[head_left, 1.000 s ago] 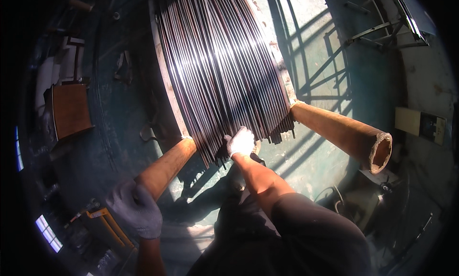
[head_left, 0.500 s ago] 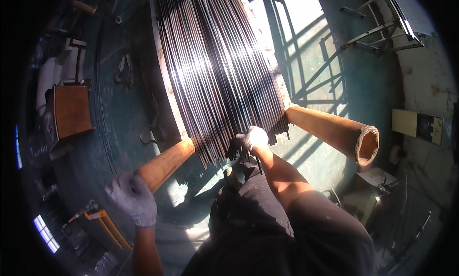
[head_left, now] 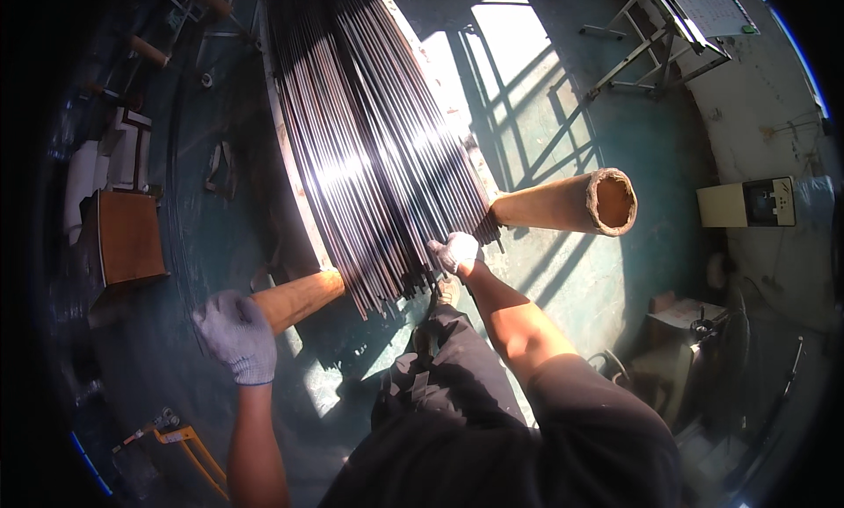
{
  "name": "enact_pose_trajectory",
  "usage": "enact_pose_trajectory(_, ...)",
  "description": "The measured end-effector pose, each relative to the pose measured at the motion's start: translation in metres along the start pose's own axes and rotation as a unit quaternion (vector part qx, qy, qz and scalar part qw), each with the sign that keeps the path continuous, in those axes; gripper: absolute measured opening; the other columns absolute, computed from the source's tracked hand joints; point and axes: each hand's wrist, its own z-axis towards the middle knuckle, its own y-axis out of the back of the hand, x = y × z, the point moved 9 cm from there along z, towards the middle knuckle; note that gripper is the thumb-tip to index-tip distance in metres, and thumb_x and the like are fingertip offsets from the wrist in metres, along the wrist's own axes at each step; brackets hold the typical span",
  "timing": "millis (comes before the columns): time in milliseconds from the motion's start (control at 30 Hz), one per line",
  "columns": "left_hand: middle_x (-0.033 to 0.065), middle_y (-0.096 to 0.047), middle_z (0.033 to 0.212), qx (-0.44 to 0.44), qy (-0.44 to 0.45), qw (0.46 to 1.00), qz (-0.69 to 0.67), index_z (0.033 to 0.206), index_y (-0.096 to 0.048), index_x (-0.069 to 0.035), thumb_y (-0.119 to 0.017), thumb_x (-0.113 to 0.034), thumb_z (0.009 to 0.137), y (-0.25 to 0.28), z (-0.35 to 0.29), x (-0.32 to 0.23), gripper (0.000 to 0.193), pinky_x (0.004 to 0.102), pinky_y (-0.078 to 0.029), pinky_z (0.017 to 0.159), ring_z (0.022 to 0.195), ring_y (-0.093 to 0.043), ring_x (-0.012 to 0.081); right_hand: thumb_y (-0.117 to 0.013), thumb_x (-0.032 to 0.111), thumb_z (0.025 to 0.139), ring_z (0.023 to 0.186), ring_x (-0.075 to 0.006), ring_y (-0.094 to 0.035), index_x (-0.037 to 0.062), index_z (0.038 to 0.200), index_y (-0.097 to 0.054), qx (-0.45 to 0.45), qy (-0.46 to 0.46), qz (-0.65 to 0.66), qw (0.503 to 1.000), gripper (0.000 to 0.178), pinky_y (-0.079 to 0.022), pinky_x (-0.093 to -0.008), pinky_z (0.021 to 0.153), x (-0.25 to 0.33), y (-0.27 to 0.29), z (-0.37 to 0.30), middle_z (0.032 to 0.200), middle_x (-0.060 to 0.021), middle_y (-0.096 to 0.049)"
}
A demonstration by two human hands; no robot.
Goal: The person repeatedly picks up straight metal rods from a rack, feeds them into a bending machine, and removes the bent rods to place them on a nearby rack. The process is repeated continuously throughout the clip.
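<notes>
A wide layer of long thin dark metal rods (head_left: 378, 165) lies lengthwise before me, with uneven ends toward me. My right hand (head_left: 457, 253), in a whitish work glove, is closed at the near rod ends, right of the middle; its fingers wrap round rod ends there, though how many is hidden. A brown cardboard tube (head_left: 303, 301) sticks out from under the left side of the rods. My left hand (head_left: 236, 336), gloved too, is closed over that tube's outer end. On the right, a second cardboard tube (head_left: 554, 204) juts out, its ragged hollow end showing.
Pale rails (head_left: 294, 165) flank the rods. At left stand a brown box (head_left: 132, 235) and a yellow-handled tool (head_left: 193, 455). A metal-legged stand with a white board (head_left: 703, 11) is at the far right, above a beige device (head_left: 747, 203). Sunlight patches the green floor (head_left: 651, 138).
My view has shifted, so the rods and right tube sit further left. The rod end that hung below my right hand no longer shows. Both hands keep their places.
</notes>
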Motion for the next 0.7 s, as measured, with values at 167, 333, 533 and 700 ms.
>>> enact_pose_trajectory(167, 0.0165, -0.075, 0.110, -0.034, -0.082, 0.996, -0.015, 0.099, -0.073, -0.003, -0.069, -0.011, 0.093, 0.025, -0.013, -0.033, 0.011, 0.0542, -0.054, 0.101, 0.110, -0.064, 0.0418, -0.072, 0.062, 0.107, 0.048, -0.0216, -0.058, -0.0054, 0.089, -0.072, 0.110, -0.082, 0.296, 0.945, 0.070, -0.046, -0.0418, 0.046, -0.020, 0.003, -0.074, 0.069, -0.0131, -0.067)
enact_pose_trajectory(333, 0.0148, -0.076, 0.107, 0.003, -0.254, 0.936, -0.244, 0.100, -0.075, -0.005, -0.073, -0.008, 0.090, 0.015, -0.106, -0.101, 0.011, 0.0534, -0.055, 0.102, 0.109, -0.069, 0.0409, -0.070, 0.069, 0.104, 0.071, -0.0310, -0.072, -0.0066, 0.096, -0.077, 0.066, -0.106, 0.167, 0.978, 0.077, -0.057, -0.0500, 0.073, -0.098, 0.020, -0.266, 0.076, -0.0194, -0.071)
enact_pose_trajectory(533, 0.0094, -0.074, 0.105, 0.423, 0.121, 0.691, -0.574, 0.120, -0.074, -0.002, -0.078, -0.020, 0.103, -0.192, -0.268, -0.155, 0.025, 0.0435, -0.062, 0.086, 0.086, -0.072, 0.0259, -0.079, 0.071, 0.094, 0.091, -0.0412, -0.081, 0.0039, 0.103, -0.086, 0.053, -0.303, 0.032, 0.951, 0.068, -0.061, -0.0505, 0.085, -0.252, -0.048, -0.632, 0.092, -0.0240, -0.081)
enact_pose_trajectory(700, 0.0169, -0.071, 0.110, 0.512, 0.367, 0.314, -0.710, 0.128, -0.059, -0.005, -0.071, -0.034, 0.113, -0.249, -0.350, -0.218, 0.035, 0.0572, -0.060, 0.087, 0.099, -0.071, 0.0336, -0.090, 0.062, 0.083, 0.086, -0.0364, -0.080, 0.0137, 0.092, -0.086, 0.042, -0.413, -0.003, 0.910, 0.049, -0.063, -0.0481, 0.084, -0.265, -0.083, -0.915, 0.086, -0.0159, -0.081)
